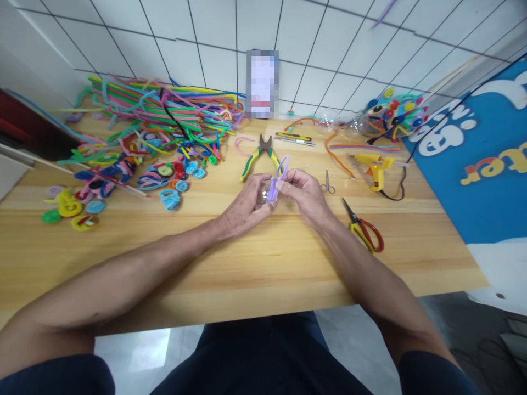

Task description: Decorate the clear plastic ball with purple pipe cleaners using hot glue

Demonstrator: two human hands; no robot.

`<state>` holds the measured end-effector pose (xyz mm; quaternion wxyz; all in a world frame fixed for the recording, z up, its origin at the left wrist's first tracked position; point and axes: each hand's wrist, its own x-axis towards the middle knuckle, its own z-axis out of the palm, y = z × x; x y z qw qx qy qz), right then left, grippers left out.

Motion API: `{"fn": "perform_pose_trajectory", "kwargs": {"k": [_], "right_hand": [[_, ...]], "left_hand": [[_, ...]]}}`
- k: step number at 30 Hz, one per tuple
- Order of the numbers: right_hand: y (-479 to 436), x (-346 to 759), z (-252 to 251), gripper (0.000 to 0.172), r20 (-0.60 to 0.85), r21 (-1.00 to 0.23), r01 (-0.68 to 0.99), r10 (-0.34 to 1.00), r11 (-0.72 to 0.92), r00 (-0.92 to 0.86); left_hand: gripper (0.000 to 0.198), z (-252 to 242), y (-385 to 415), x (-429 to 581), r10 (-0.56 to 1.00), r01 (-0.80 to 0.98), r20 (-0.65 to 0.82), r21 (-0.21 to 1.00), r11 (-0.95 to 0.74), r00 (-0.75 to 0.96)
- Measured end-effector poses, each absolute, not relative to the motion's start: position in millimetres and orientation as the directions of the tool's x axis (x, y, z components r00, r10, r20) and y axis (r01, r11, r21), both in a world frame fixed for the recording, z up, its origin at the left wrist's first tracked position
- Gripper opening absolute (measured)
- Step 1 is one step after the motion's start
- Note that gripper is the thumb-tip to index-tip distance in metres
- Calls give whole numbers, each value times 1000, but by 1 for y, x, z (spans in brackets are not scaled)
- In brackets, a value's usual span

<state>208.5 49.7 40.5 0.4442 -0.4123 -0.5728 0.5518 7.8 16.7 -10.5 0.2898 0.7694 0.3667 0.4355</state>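
My left hand (251,203) is closed around a clear, rounded plastic piece (264,193), most of which the fingers hide. A purple pipe cleaner (284,165) lies against that piece and loops up above it. My right hand (302,192) pinches the purple pipe cleaner between thumb and fingers, right beside the left hand. Just behind the hands lie green-and-yellow pliers (265,153), their handles spread. To the right of my right hand is a small pair of metal scissors (328,184).
Bundled coloured pipe cleaners (152,109) and finished twisted pieces (173,175) cover the back left. A phone (262,85) leans on the tiled wall. At right are a yellow glue gun (374,167), red-and-yellow scissors (364,229), a craft knife (293,137) and a jar of colourful bits (391,118).
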Motion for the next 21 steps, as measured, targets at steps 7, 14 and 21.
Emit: {"fn": "perform_pose_trajectory", "kwargs": {"k": [7,14,21], "right_hand": [[50,208,40,50,71,-997,-22,965,68,-253],[54,216,47,48,55,-996,56,975,69,-216],[73,297,64,35,169,-947,291,982,137,88]], "left_hand": [[63,-14,19,7,810,293,458,769,-568,367],[65,-16,22,6,815,323,441,762,-561,376],[65,-20,23,9,853,337,428,788,-514,299]]}}
